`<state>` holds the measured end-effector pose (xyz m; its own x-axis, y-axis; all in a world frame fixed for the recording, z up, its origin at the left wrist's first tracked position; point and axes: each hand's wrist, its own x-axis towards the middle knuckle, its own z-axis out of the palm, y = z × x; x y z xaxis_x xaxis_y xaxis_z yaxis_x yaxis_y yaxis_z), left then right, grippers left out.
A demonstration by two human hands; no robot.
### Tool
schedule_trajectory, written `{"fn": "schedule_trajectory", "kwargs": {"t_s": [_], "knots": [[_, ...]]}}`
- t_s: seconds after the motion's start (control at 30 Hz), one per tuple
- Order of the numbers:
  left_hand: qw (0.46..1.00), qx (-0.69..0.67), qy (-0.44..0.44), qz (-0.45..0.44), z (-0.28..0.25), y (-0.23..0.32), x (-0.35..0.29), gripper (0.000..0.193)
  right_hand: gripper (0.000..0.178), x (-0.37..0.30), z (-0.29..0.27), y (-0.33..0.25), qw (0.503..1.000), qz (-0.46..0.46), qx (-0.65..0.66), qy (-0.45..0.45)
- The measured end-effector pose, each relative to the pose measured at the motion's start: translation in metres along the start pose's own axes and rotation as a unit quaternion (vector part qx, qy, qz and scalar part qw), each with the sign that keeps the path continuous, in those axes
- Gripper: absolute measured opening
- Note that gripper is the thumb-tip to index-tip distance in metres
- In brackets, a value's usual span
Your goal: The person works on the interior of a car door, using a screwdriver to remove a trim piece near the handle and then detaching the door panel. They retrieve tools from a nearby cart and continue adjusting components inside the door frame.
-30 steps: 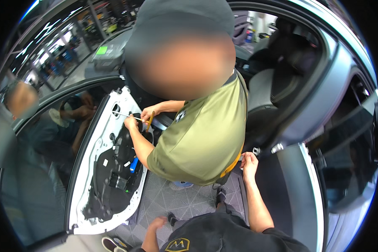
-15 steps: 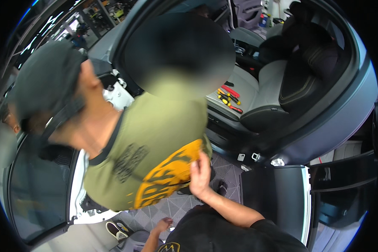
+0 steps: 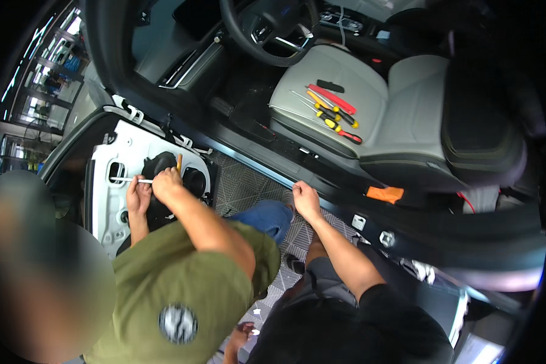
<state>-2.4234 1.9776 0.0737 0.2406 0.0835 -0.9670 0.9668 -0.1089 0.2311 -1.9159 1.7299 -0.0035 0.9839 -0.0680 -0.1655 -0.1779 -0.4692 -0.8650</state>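
Observation:
My right hand (image 3: pixel 306 198) is above the car's door sill (image 3: pixel 330 212), its fingers curled closed with nothing showing in them. Low in view, beside my dark shirt, my left hand (image 3: pixel 242 335) has bent fingers. A small white bit shows at its fingertips, too small to name. To my left, a co-worker in a green T-shirt (image 3: pixel 182 285) bends toward a bare white inner door frame (image 3: pixel 112 182). Both of the co-worker's hands (image 3: pixel 167 183) are on a thin silver rod (image 3: pixel 127 179), and a yellow-orange piece (image 3: pixel 179 162) sticks up by one of them.
Several screwdrivers (image 3: pixel 330 115) with yellow, black and red handles lie on the grey driver's seat (image 3: pixel 364 73), beside a red bar-shaped tool (image 3: pixel 333 99) and a black piece (image 3: pixel 330 86). An orange cloth (image 3: pixel 384 194) sits beside the seat base. Patterned floor tiles (image 3: pixel 242 182) lie below.
My view has swung toward the door and seat. My right hand has left the co-worker's back, and its fingers have curled. The co-worker now shows lower left, hands at the door.

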Motion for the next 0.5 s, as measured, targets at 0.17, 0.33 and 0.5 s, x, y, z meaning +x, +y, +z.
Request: {"fn": "schedule_trajectory", "kwargs": {"t_s": [0.17,0.33,0.5], "knots": [[0.936,0.240,0.210,0.148,-0.014,0.144,0.014,0.018,0.032,0.144,0.152,0.047,0.958,-0.019,-0.195,-0.207],[0.491,0.706,0.507,-0.061,-0.110,0.494,0.076,0.017,0.037,0.301,0.239,0.078,0.941,-0.074,-0.281,-0.174],[0.208,0.847,0.378,-0.311,-0.112,0.509,0.101,0.020,0.044,0.373,0.278,0.106,0.890,-0.053,-0.423,-0.162]]}}
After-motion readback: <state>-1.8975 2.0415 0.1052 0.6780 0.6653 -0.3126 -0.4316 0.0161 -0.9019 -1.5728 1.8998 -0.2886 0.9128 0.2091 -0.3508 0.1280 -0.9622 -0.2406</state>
